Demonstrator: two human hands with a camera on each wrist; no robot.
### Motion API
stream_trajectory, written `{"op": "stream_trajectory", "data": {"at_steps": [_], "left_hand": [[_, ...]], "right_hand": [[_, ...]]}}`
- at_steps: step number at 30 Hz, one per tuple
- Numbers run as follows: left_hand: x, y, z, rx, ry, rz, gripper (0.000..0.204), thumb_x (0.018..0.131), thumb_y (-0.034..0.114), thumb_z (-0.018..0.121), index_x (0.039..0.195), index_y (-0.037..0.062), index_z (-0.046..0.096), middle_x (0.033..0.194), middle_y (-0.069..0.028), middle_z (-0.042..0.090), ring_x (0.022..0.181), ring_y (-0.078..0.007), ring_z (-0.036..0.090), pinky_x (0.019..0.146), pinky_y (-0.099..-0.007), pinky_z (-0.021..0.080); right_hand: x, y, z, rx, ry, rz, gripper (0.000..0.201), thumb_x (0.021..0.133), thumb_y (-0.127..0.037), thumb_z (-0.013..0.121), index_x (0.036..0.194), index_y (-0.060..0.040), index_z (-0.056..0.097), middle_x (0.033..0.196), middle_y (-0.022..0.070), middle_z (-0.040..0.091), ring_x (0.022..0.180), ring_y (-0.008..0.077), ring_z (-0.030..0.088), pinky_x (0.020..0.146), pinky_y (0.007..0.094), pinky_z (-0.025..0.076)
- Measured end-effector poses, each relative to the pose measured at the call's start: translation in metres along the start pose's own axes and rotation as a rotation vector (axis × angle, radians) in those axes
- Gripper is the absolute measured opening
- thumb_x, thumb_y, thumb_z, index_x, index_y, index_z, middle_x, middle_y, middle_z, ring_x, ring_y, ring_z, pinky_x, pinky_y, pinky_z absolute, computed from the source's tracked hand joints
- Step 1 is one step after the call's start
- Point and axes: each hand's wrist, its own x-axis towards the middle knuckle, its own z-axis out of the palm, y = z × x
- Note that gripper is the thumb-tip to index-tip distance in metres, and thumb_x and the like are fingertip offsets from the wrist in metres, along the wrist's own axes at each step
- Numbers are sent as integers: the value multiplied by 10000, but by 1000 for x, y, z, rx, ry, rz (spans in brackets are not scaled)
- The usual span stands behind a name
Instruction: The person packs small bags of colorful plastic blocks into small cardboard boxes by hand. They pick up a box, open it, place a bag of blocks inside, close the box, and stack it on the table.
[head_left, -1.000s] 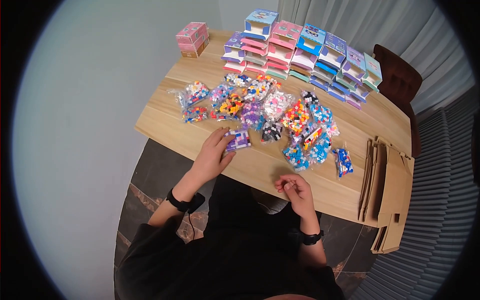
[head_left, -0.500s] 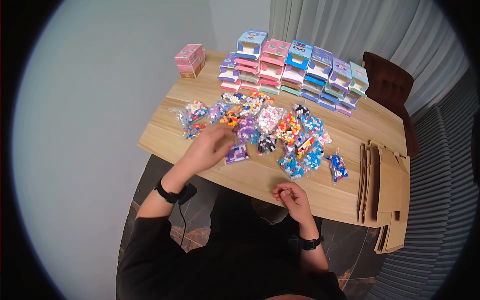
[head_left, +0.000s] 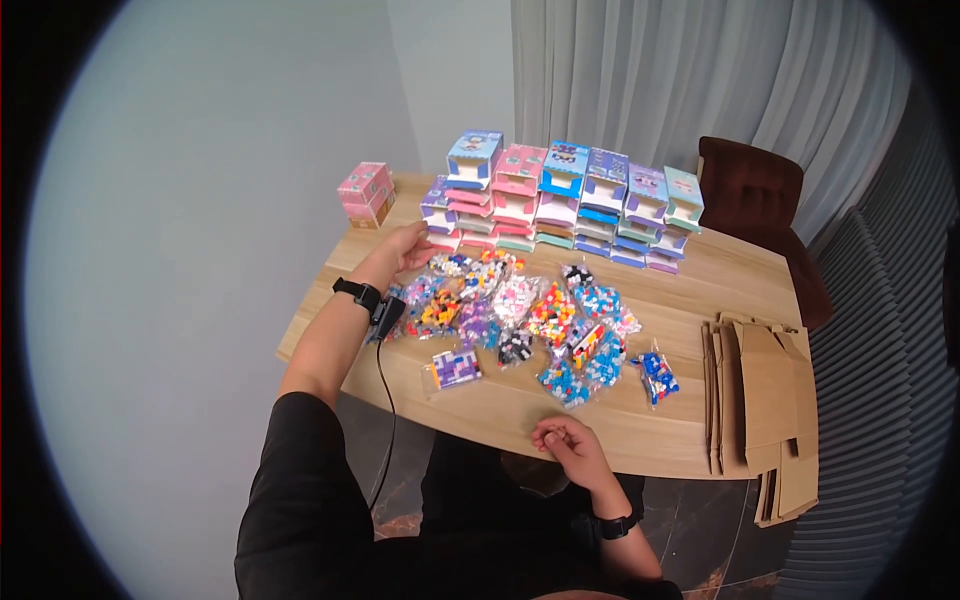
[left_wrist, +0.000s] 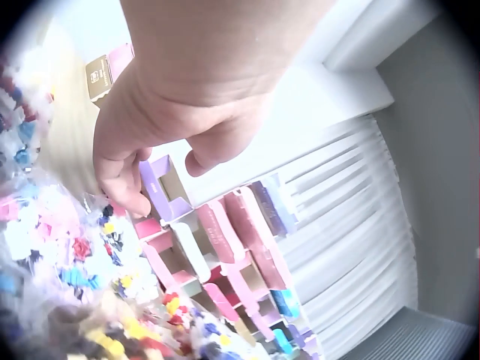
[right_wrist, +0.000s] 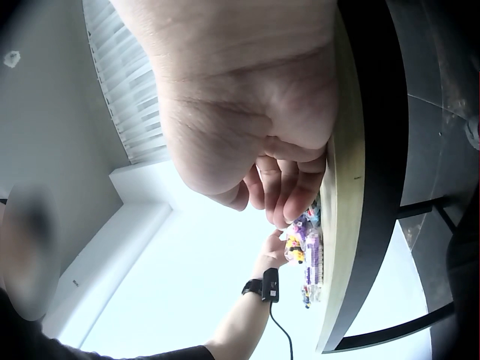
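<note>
My left hand [head_left: 404, 247] reaches over the far left of the table, beside the left end of the stacked open boxes. Its fingers [left_wrist: 124, 191] are loosely bent close to a small purple box [left_wrist: 162, 187], thumb apart, nothing between them. Below it lie several clear bags of colourful building bricks [head_left: 437, 312]. A flat bag of purple and white bricks [head_left: 456, 369] lies alone nearer the front edge. My right hand [head_left: 572, 448] rests at the front edge, fingers loosely curled and holding nothing.
Pink boxes [head_left: 366, 193] are stacked at the back left corner. Flattened brown cardboard [head_left: 770, 400] lies at the right end. A bag of blue bricks [head_left: 658, 377] sits right of the pile. Behind the table stands a brown chair [head_left: 755, 190].
My left hand has left the flat purple bag and moved forward across the brick bags to the boxes. The right hand stays at the front edge. The head view has tilted up.
</note>
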Motion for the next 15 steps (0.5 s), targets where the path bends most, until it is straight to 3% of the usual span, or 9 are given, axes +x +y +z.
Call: {"op": "stream_trajectory", "data": {"at_steps": [4, 5, 11, 15], "left_hand": [[34, 1, -3, -72, 73, -87, 467, 955, 514, 519, 1005, 60, 615, 809, -45, 664, 663, -133, 657, 573, -275, 521], [38, 1, -4, -74, 97, -64, 492, 952, 521, 520, 986, 41, 622, 764, -51, 670, 599, -132, 643, 487, -253, 495], [43, 3, -7, 45, 216, -17, 518, 932, 555, 533, 927, 45, 621, 754, -79, 680, 577, -119, 648, 392, -208, 420], [48, 8, -5, 13, 236, -29, 511, 919, 548, 556, 926, 41, 621, 744, -81, 673, 571, -116, 640, 402, -203, 429]], "right_hand": [[0, 2, 0, 18, 2, -2, 215, 982, -20, 508, 1192, 4, 551, 1074, 87, 642, 976, 146, 622, 865, 287, 515], [0, 3, 0, 21, 1, 1, 219, 981, -15, 503, 1194, 3, 550, 1075, 91, 642, 975, 153, 626, 862, 295, 520], [0, 2, -2, -10, -15, 10, 227, 981, -6, 495, 1201, 6, 547, 1088, 96, 638, 987, 162, 628, 871, 304, 526], [0, 1, -2, 7, -12, 9, 231, 979, -4, 497, 1205, 7, 545, 1091, 102, 638, 989, 166, 629, 871, 308, 527]]}}
